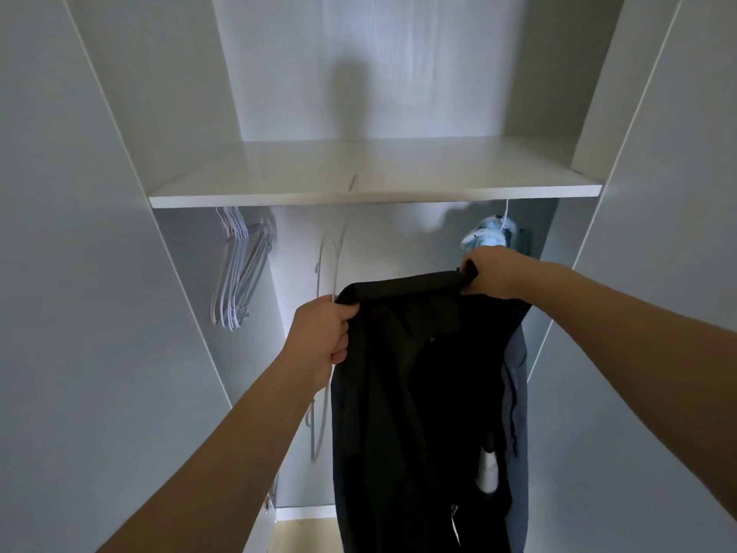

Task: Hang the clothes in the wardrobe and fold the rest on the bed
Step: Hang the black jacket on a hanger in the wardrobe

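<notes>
A black garment (418,393) hangs long in front of the open white wardrobe (375,189). My left hand (319,337) grips its top left corner together with a thin white hanger (325,397). My right hand (488,275) grips the top right corner, so the upper edge is stretched between both hands. A light blue garment (492,233) hangs at the right, under the shelf, and a grey-blue garment (516,393) shows behind the black one.
Several empty white hangers (239,269) hang at the left under the shelf. One more thin hanger (333,249) hangs near the middle. The wardrobe's side panels (99,273) stand close on both sides. A white object (488,470) shows low at the right.
</notes>
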A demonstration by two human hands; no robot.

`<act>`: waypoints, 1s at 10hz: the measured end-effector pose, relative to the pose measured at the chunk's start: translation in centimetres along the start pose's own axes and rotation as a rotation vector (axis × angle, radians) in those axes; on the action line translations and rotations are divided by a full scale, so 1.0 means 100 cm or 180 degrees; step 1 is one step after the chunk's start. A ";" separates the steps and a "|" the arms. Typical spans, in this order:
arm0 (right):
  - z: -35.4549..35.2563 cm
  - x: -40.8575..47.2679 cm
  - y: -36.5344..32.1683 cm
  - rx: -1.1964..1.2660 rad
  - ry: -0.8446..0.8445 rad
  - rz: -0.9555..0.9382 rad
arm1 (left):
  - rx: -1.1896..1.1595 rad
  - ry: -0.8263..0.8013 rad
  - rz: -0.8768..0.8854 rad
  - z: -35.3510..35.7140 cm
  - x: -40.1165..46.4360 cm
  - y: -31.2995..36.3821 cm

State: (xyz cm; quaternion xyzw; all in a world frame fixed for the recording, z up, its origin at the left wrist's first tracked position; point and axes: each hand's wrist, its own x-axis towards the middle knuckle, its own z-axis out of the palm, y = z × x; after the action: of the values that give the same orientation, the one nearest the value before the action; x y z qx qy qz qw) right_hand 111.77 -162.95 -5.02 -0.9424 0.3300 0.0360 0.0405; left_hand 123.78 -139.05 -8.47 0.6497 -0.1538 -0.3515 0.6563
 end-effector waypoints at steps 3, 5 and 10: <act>-0.002 0.002 0.018 0.0821 0.0925 0.0911 | 0.0657 -0.0254 0.0393 -0.001 -0.048 0.035; 0.027 0.008 0.014 0.2862 0.1128 0.1669 | 0.1040 -0.0263 0.0349 -0.003 -0.059 0.035; -0.064 -0.004 -0.030 0.0536 0.0879 0.0082 | 0.1845 0.0271 0.0357 -0.054 -0.042 0.041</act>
State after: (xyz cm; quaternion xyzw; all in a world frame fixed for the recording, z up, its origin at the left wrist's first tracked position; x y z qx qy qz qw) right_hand 113.60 -160.97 1.55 -0.9274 0.3463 -0.1212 0.0731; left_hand 125.40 -132.61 -4.07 0.8146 -0.2558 -0.2286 0.4676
